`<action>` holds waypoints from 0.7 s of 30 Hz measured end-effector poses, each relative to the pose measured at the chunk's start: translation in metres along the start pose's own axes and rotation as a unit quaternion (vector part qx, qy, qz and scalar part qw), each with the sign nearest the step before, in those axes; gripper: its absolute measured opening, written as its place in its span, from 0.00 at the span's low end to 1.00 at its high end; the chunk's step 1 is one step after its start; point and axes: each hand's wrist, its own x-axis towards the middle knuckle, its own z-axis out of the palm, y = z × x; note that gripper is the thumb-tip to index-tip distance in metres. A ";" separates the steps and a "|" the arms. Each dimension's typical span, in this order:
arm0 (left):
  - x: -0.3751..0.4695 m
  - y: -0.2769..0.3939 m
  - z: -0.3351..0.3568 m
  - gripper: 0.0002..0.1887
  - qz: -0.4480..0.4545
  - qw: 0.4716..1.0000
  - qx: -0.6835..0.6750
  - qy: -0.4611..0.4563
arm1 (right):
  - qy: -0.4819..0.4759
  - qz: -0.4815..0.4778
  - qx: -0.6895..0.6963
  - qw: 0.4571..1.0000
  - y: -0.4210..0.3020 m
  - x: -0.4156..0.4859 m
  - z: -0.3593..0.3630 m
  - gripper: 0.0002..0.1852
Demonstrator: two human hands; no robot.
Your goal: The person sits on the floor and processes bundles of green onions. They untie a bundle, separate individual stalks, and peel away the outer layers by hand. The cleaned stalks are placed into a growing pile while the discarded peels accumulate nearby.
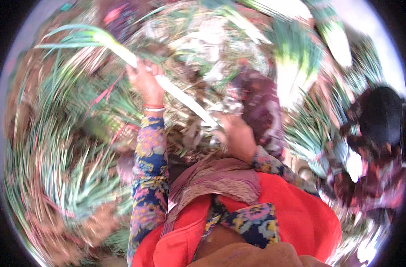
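Observation:
A long green onion stalk point(186, 98) with a white shaft and green leaves lies slantwise across both hands. Around its middle, my left hand point(146, 78) is closed, and the leafy end sticks out to the upper left. At the lower white end is my right hand point(234, 135), blurred, with its fingers at the stalk's tip. Whether it grips the stalk or a small tool there cannot be made out. Beneath both hands are pale peelings and dry scraps point(189, 133) on the ground.
Heaped green onions point(66, 173) with pink ties fill the left side. White-ended bundles point(294, 66) lie at the upper right, with another bundle point(336, 43) beyond. Smaller bunches point(309, 133) are at the right, beside a dark-haired person point(381, 113). Another person's dark clothing shows at the top.

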 end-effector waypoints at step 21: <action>-0.175 -0.138 0.120 0.22 0.050 0.707 0.401 -0.580 | -0.179 0.475 -0.192 0.840 0.472 -0.065 0.051 0.16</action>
